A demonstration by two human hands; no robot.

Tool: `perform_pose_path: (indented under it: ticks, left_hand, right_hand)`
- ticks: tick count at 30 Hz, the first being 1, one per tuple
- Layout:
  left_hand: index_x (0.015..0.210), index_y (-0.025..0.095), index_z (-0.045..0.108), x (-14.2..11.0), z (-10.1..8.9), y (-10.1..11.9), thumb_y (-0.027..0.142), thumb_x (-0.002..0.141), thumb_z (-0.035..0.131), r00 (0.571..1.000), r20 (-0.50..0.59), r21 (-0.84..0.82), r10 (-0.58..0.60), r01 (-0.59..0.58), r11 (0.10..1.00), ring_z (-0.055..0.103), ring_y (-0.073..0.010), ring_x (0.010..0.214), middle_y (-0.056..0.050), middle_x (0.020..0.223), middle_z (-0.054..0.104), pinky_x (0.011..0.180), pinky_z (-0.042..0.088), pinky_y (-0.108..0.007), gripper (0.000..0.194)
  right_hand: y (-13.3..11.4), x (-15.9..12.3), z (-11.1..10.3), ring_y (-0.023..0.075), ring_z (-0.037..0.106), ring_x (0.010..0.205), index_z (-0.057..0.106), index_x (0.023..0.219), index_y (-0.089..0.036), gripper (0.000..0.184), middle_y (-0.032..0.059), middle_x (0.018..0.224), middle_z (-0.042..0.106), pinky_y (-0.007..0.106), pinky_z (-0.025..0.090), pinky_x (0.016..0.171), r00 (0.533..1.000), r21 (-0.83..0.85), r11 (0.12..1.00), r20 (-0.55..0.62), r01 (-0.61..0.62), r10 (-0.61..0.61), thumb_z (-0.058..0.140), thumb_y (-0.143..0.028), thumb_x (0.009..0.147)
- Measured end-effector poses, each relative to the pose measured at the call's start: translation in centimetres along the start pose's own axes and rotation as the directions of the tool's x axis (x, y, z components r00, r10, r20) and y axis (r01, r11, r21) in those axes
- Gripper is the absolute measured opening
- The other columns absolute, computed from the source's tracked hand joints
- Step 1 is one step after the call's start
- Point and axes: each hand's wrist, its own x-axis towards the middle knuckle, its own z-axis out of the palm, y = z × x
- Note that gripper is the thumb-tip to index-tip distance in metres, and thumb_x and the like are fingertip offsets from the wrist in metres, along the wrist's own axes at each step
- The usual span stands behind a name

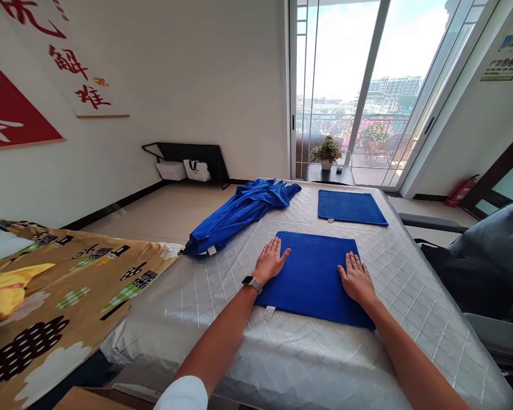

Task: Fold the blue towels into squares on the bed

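Observation:
A blue cloth (pixel 314 279), perhaps a towel, lies spread flat as a rectangle on the silvery quilted mattress (pixel 222 330). My left hand (pixel 271 260) rests flat on its left edge, thumb held away from the fingers. On the right edge lies my right hand (pixel 356 276), palm down with the fingers stretched out. A small white tag sticks out at the cloth's near left corner. Beyond it, a second flat blue cloth (pixel 351 206) lies at the far right. Several blue cloths seem to lie in a crumpled heap (pixel 248 210) at the far left.
Left of the mattress is a surface with a brown patterned cover (pixel 123 267) and a yellow cloth (pixel 8 290). A dark grey padded chair (pixel 496 256) stands along the right side. A potted plant (pixel 327 152) sits on a small table before the glass door.

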Motion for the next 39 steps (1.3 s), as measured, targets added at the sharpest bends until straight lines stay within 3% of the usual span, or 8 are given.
perform_pose_path:
  ticks: [4, 10, 21, 25, 29, 33, 36, 39]
  left_hand:
    - [0.16, 0.007, 0.027, -0.1, 0.2, -0.6, 0.062, 0.104, 0.014, 1.0, -0.005, -0.022, -0.008, 0.008, 1.0, 0.025, -0.027, 0.154, -0.018, 0.166, 0.027, 0.126, 0.021, -0.045, 0.08]
    - [0.158, 0.002, 0.029, -0.1, 0.1, -0.3, 0.06, 0.104, 0.017, 1.0, 0.011, -0.004, -0.009, 0.009, 1.0, 0.025, -0.0278, 0.154, -0.019, 0.166, 0.025, 0.127, 0.02, -0.043, 0.08]
    - [0.158, 0.008, 0.033, 1.0, -1.0, -0.4, 0.06, 0.104, 0.021, 0.999, 0.04, 0.048, -0.012, 0.01, 0.999, 0.031, -0.0303, 0.152, -0.018, 0.162, 0.035, 0.125, 0.023, -0.048, 0.076]
    - [0.156, 0.009, 0.038, 2.8, -0.8, 4.8, 0.056, 0.104, 0.024, 0.99, 0.015, 0.031, 0.142, -0.142, 0.989, 0.031, -0.0305, 0.152, -0.017, 0.162, 0.038, 0.125, 0.023, -0.046, 0.071]
    - [0.154, 0.016, 0.044, 4.3, 2.0, 13.3, 0.055, 0.106, 0.023, 0.911, -0.009, -0.019, 0.413, -0.413, 0.91, 0.031, -0.026, 0.152, -0.013, 0.162, 0.039, 0.125, 0.026, -0.045, 0.065]
    - [0.153, 0.012, 0.043, 5.6, 4.3, 18.0, 0.052, 0.107, 0.018, 0.9, 0.004, -0.07, 0.436, -0.435, 0.898, 0.032, -0.0236, 0.152, -0.014, 0.161, 0.04, 0.125, 0.025, -0.043, 0.066]
    - [0.154, 0.011, 0.041, 6.2, 4.2, 16.1, 0.059, 0.105, 0.014, 0.933, 0.021, -0.082, 0.358, -0.356, 0.931, 0.03, -0.0245, 0.153, -0.014, 0.162, 0.039, 0.126, 0.022, -0.044, 0.074]
    - [0.155, 0.014, 0.04, 6.4, 2.9, 10.8, 0.062, 0.104, 0.013, 0.965, 0.018, -0.045, 0.263, -0.261, 0.964, 0.03, -0.0249, 0.153, -0.013, 0.162, 0.039, 0.126, 0.021, -0.045, 0.076]
  right_hand:
    - [0.1, 0.8, -0.8, 0.0247, 0.013, 0.157, 0.019, 0.162, -0.005, 0.071, 0.0112, 0.17, 0.016, 0.046, 0.009, 0.126, 0.999, -0.03, 1.0, 0.041, -0.008, 0.01, 0.017, -0.046, 0.104]
    - [0.2, 5.3, -2.3, 0.0227, 0.012, 0.157, 0.023, 0.161, -0.005, 0.069, 0.0108, 0.169, 0.019, 0.043, 0.008, 0.126, 1.0, -0.014, 1.0, -0.013, 0.012, -0.012, 0.014, -0.044, 0.105]
    - [1.1, 7.7, 0.1, 0.0217, 0.015, 0.156, 0.025, 0.16, -0.003, 0.068, 0.0129, 0.168, 0.022, 0.036, 0.008, 0.125, 0.998, 0.063, 0.998, -0.06, -0.009, 0.012, 0.017, -0.042, 0.105]
    - [1.0, 7.8, 0.0, 0.0216, 0.015, 0.156, 0.025, 0.16, -0.002, 0.069, 0.0128, 0.168, 0.023, 0.037, 0.008, 0.126, 0.998, 0.088, 0.996, -0.066, -0.009, 0.015, 0.017, -0.043, 0.105]
    - [1.2, 7.7, 0.1, 0.0216, 0.015, 0.156, 0.025, 0.16, -0.002, 0.068, 0.0131, 0.168, 0.023, 0.037, 0.009, 0.126, 0.998, 0.066, 0.998, -0.069, -0.004, 0.009, 0.019, -0.04, 0.104]
    - [1.4, 7.5, 0.2, 0.0206, 0.014, 0.156, 0.024, 0.161, -0.003, 0.064, 0.0122, 0.169, 0.021, 0.036, 0.01, 0.125, 0.997, 0.037, 0.999, -0.065, 0.032, -0.03, 0.019, -0.03, 0.103]
    - [1.2, 7.6, 0.0, 0.0218, 0.016, 0.156, 0.025, 0.16, -0.002, 0.067, 0.0133, 0.168, 0.023, 0.037, 0.009, 0.125, 0.998, 0.066, 0.998, -0.069, 0.011, -0.007, 0.019, -0.037, 0.104]
    - [1.0, 7.8, -0.1, 0.0219, 0.015, 0.156, 0.024, 0.161, -0.002, 0.069, 0.0132, 0.168, 0.022, 0.037, 0.008, 0.126, 0.998, 0.101, 0.995, -0.061, -0.005, 0.011, 0.019, -0.042, 0.104]
